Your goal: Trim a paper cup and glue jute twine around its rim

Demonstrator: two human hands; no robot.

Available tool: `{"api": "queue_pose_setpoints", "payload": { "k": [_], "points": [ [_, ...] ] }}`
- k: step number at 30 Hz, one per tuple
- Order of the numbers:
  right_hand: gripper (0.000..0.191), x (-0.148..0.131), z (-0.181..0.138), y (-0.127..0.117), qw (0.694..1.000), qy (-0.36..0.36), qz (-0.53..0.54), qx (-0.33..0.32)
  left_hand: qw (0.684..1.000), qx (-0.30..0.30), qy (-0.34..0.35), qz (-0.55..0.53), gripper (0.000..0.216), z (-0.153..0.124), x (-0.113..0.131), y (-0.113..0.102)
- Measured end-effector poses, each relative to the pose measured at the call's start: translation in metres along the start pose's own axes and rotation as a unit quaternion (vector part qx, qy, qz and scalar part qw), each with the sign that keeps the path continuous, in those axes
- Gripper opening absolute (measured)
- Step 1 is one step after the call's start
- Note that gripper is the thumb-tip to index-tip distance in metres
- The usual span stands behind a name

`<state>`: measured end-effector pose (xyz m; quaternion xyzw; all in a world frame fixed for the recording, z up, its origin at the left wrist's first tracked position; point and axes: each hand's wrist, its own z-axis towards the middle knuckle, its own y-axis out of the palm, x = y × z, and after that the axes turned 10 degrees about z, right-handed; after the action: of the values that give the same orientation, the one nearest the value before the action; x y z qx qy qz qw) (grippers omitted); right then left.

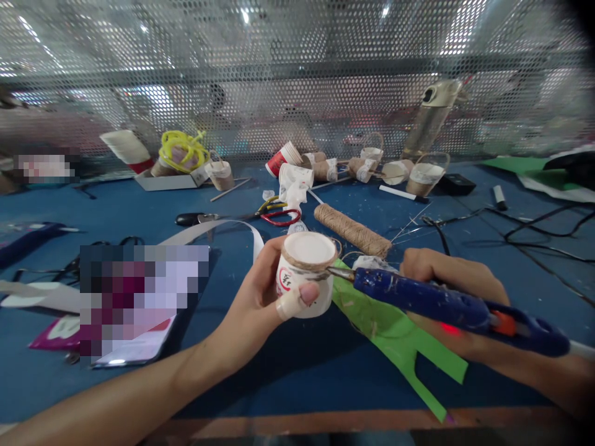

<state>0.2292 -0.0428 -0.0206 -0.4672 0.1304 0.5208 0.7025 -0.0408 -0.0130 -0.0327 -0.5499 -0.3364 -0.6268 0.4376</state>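
Note:
In my left hand (pixel 264 291) is a small white paper cup (pixel 316 303), turned bottom up, with my bandaged thumb across its printed side. Brown twine (pixel 297 259) runs around the cup just below its upturned base. My right hand (pixel 453 285) grips a blue hot glue gun (pixel 418 294) with a red light glowing on it. Its metal nozzle (pixel 341 271) is at the cup's side by the twine; whether it touches cannot be made out. Behind the cup lies a roll of brown twine (pixel 352 229). Green paper (pixel 395 341) sits under the glue gun.
Scissors (pixel 281 217) and a white strip (pixel 218 229) lie left of the twine roll. A phone (pixel 144 347) rests at left. Several twine-wrapped cups (pixel 425 179), a stack of paper cups (pixel 125 148) and a bottle (pixel 430 121) stand along the perforated metal screen (pixel 297 93). Black cables (pixel 525 232) cross the right side.

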Motion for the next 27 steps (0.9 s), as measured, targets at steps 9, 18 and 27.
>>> {"api": "queue_pose_setpoints", "payload": {
  "k": [9, 18, 27],
  "points": [
    [0.025, -0.0020, 0.0006, -0.0018, 1.000, 0.016, 0.002, 0.001, 1.000, -0.004, 0.001, -0.011, 0.041, -0.0011, -0.0021, -0.0010],
    [0.024, -0.0020, -0.0008, -0.0028, 1.000, 0.028, -0.008, 0.007, 0.999, 0.008, -0.009, -0.032, 0.042, -0.0031, -0.0052, -0.0024],
    [0.027, -0.0053, 0.0048, -0.0007, 0.999, 0.041, -0.018, 0.022, 0.999, 0.001, -0.007, -0.037, 0.037, -0.0019, -0.0041, -0.0035]
  ]
}}
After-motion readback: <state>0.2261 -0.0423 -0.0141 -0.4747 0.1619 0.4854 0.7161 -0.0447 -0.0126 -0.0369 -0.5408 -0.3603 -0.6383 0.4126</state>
